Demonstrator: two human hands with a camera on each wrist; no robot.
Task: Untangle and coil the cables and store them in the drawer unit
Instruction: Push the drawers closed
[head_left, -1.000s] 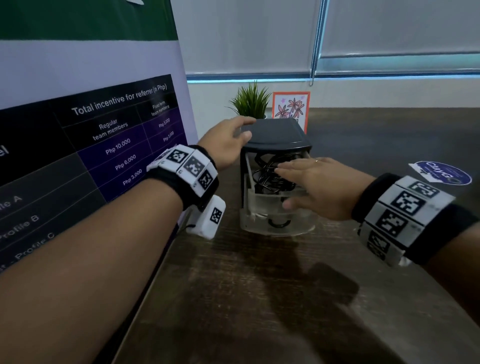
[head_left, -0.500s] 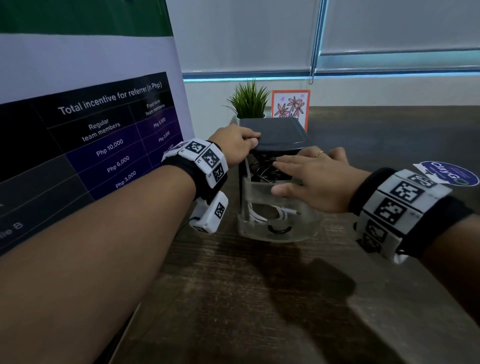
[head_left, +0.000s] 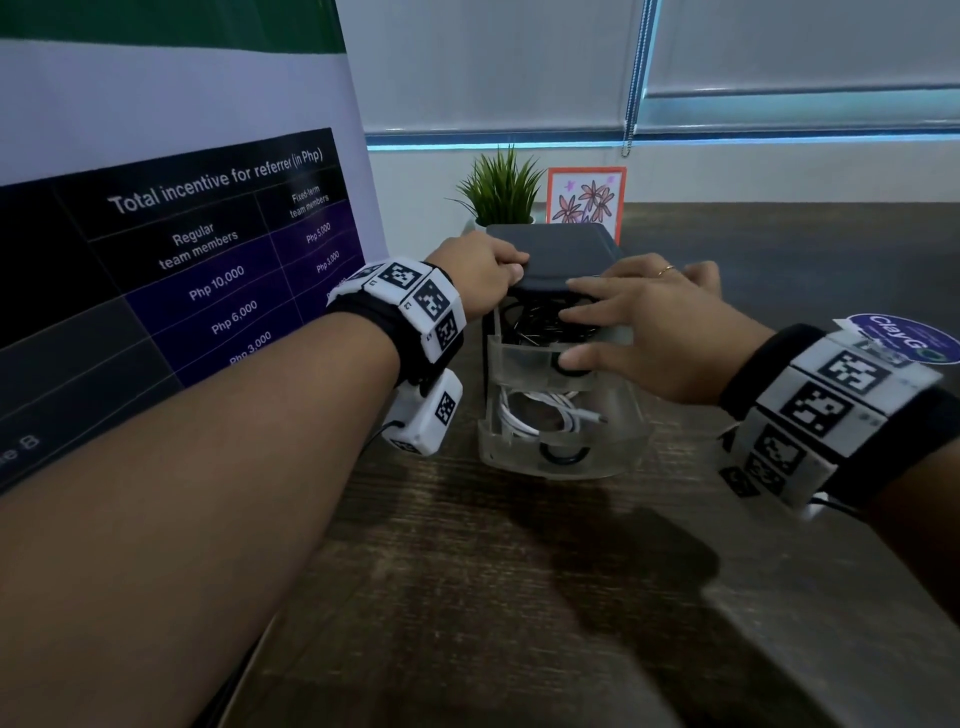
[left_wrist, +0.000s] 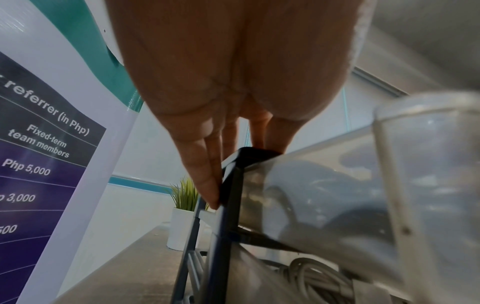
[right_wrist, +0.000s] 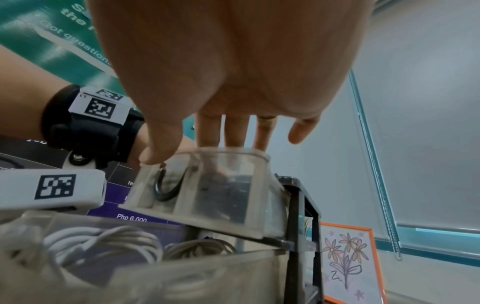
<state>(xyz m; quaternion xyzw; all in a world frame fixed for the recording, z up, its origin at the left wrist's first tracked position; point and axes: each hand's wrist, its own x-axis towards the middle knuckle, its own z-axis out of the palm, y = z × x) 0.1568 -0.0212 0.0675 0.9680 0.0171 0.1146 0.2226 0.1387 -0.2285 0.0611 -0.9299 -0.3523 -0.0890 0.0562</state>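
Left hand (head_left: 480, 275) grips the top left edge of the drawer unit (head_left: 550, 249), fingers curled over it, steadying. Right of that grip, right hand (head_left: 660, 332) lies flat, fingers straight, pressing the upper drawer (head_left: 524, 364) front; it holds nothing. Black cable (head_left: 540, 322) sits coiled under those fingers; white cable (head_left: 540, 415) lies coiled in the lower drawer (head_left: 613, 447). Both drawers stand part open. Judged nearly done: closing remains. Dark wood table (head_left: 519, 597); poster (head_left: 208, 234) far left, plant (head_left: 501, 187), flower picture (head_left: 587, 200) and blinds (head_left: 779, 62) behind.
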